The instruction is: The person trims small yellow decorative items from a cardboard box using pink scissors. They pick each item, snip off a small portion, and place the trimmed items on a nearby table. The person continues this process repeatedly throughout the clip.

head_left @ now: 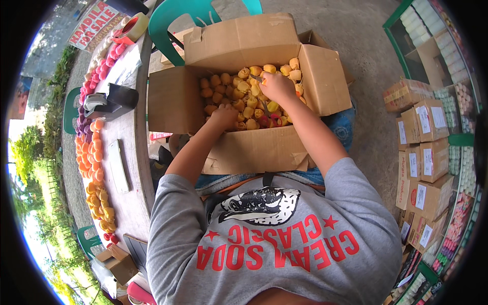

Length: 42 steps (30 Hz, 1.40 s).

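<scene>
Gray shirt (279, 234) fills lower centre; above it, yellow pieces (251, 102) lie between the left hand (223, 118) and the right hand (278, 87) (whether either's fingers are apart or clamped, I cannot tell), inside an open cardboard box (254, 146) running crosswise at upper centre, orange pieces (215, 80) toward its left

Pieces (244, 87): yellow, orange, some red. Box (254, 151): brown. Shirt (305, 279): grey, printed red, black, white. Chair (160, 34): teal.
</scene>
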Each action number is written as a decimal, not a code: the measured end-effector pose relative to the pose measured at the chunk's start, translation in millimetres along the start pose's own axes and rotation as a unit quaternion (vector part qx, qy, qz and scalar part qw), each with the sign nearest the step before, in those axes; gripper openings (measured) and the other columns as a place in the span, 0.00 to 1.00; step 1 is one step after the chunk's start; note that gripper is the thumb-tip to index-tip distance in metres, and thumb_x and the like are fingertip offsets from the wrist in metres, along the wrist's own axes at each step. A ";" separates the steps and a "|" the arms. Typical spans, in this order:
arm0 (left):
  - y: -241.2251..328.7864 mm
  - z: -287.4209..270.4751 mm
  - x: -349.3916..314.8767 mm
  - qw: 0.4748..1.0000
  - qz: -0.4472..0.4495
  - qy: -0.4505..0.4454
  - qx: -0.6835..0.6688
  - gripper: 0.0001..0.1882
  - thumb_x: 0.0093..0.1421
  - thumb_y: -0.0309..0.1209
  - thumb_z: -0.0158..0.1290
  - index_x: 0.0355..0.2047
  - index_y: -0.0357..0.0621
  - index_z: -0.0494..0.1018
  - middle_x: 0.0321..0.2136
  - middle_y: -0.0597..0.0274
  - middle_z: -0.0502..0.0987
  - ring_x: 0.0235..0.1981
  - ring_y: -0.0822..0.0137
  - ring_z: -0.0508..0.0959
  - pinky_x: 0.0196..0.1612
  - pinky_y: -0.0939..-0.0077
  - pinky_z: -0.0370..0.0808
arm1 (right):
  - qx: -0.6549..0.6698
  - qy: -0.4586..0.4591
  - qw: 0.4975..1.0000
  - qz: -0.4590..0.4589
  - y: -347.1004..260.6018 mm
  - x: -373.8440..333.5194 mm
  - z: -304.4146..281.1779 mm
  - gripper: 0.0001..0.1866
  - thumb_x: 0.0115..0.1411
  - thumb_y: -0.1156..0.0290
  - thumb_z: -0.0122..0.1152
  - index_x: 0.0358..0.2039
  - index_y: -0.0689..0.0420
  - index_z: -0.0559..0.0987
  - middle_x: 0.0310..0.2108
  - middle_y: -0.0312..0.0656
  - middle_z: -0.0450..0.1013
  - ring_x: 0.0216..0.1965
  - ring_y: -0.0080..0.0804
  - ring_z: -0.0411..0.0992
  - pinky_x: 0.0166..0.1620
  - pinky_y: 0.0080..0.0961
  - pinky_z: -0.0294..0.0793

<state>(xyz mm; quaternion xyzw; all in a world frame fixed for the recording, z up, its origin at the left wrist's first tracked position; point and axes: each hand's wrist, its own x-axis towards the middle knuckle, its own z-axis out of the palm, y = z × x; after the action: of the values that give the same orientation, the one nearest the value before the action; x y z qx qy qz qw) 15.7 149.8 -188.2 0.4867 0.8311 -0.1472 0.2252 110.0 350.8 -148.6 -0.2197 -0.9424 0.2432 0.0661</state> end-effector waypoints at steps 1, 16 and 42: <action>1.5 -5.2 -0.8 1.000 0.005 -0.017 -0.007 0.23 0.47 0.41 0.58 0.44 0.49 0.73 0.42 0.53 0.74 0.46 0.50 0.73 0.47 0.57 0.71 | 0.001 -0.001 1.000 0.002 -0.6 -0.4 -0.6 0.13 0.52 0.61 0.56 0.34 0.54 0.77 0.26 0.46 0.76 0.29 0.45 0.76 0.32 0.40 0.76; -1.1 -63.8 -6.5 0.418 0.011 0.048 -0.907 0.19 0.64 0.43 0.40 0.41 0.40 0.68 0.31 0.62 0.70 0.26 0.73 0.68 0.26 0.79 0.65 | 0.067 0.061 0.987 -0.131 -6.0 -0.1 1.6 0.12 0.50 0.60 0.60 0.27 0.55 0.74 0.23 0.44 0.74 0.27 0.45 0.75 0.30 0.39 0.73; 23.6 -64.9 -11.1 0.533 -0.049 0.156 -0.830 0.20 0.66 0.51 0.35 0.38 0.48 0.63 0.18 0.64 0.69 0.11 0.76 0.57 0.14 0.80 0.58 | 0.026 0.042 0.979 -0.200 -17.0 -7.6 3.5 0.10 0.47 0.63 0.63 0.24 0.54 0.73 0.22 0.41 0.75 0.26 0.42 0.76 0.28 0.38 0.74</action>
<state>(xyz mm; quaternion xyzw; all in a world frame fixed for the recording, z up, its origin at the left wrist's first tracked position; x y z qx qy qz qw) 26.0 183.0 -127.6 0.0549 0.6238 0.6765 0.3875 109.5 332.6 -143.6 -0.0355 -0.9571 0.2397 0.1586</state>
